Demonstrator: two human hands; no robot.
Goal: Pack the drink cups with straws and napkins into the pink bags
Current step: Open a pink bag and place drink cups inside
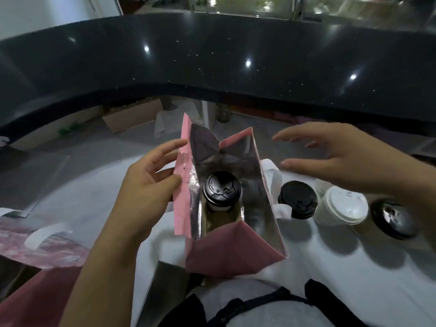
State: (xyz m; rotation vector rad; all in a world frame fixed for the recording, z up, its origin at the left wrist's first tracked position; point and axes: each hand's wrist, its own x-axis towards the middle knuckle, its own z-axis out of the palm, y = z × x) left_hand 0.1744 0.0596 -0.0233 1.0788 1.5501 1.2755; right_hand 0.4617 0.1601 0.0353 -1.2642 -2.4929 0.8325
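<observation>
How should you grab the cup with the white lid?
Probably from above: the white-lid cup stands upright, with black-lid cups close on both sides. Wrap the fingers round its wall just under the lid, at the near and far sides.

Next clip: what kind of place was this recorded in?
Probably the staff side of a takeaway drinks shop: a raised black speckled counter curves above a white work surface, lidded takeaway cups stand in a row, and an open foil-lined pink bag holds one cup.
</observation>
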